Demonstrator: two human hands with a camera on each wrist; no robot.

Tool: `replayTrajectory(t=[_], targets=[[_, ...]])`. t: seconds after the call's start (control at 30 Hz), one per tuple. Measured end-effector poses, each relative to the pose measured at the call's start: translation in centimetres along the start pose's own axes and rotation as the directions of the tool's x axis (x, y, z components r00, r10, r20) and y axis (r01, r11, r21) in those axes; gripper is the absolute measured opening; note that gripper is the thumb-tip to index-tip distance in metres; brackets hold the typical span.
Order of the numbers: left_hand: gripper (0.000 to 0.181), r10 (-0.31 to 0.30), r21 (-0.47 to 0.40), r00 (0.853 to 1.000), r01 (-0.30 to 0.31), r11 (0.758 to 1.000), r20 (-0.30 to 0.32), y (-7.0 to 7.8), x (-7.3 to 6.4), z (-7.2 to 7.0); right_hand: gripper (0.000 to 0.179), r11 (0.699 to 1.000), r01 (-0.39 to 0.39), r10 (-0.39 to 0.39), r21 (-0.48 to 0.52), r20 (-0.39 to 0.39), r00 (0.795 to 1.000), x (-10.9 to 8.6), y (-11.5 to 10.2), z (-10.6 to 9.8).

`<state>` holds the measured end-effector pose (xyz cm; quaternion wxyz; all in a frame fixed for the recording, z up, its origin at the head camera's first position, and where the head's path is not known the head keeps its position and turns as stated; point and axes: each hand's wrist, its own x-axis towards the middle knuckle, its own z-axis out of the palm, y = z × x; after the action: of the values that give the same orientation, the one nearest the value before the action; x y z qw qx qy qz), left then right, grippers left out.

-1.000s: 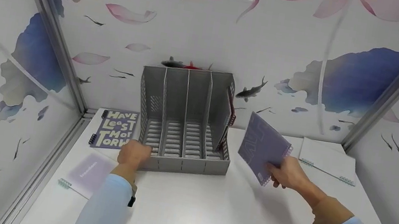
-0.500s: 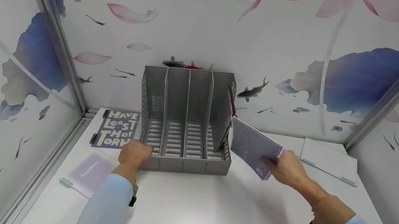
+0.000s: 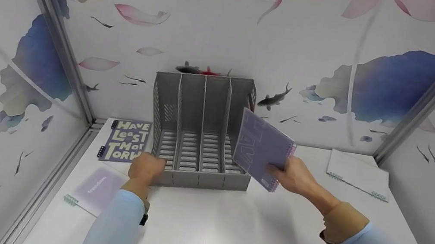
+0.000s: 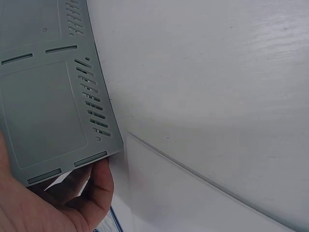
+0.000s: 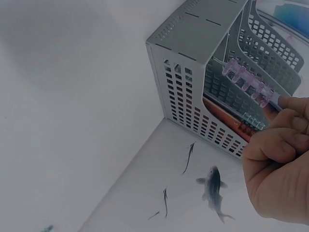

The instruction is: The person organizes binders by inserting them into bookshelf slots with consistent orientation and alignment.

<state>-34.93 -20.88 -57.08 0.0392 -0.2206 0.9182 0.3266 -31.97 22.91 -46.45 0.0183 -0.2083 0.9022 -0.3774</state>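
Note:
A grey desk file organizer (image 3: 202, 179) with upright dividers stands against the back wall. My left hand (image 3: 147, 167) grips its front left corner; in the left wrist view, thumb and fingers (image 4: 99, 193) wrap that edge. My right hand (image 3: 300, 176) pinches a purple spiral notebook (image 3: 261, 150) near its bound edge, raised and tilted before the rightmost compartment. The right wrist view shows its pink binding (image 5: 246, 82) at the opening. Inside that compartment, an orange-brown notebook (image 5: 224, 113) leans on the perforated side wall, beside a green spiral binding (image 5: 253, 121).
Left of the organizer lies a dark purple lettered notebook (image 3: 128, 136), with a pale lilac notebook (image 3: 98, 186) nearer the front. A white spiral notebook (image 3: 358, 172) lies at the back right. Printed wall panels enclose the white table (image 3: 204, 233) on three sides.
My right hand has carried the purple notebook leftward from beside the organizer, dipping and then turning its cover forward, until it overlaps the rightmost compartment. The left hand keeps its grip.

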Motion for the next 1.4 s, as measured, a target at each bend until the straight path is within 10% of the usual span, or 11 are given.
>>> replayTrajectory(t=[0.57,1.4], targets=[[0.038,-0.002,-0.022,1.0,0.002,1.0,0.003,0.0,0.0,0.1,0.056,0.969,-0.205,0.185,0.138,0.145,0.972,3.9,-3.1,2.2],[0.042,-0.004,-0.02,1.0,0.004,1.0,0.003,-0.1,0.0,0.1,0.024,0.969,-0.219,0.204,0.112,0.137,0.969,7.9,-6.6,6.5]])
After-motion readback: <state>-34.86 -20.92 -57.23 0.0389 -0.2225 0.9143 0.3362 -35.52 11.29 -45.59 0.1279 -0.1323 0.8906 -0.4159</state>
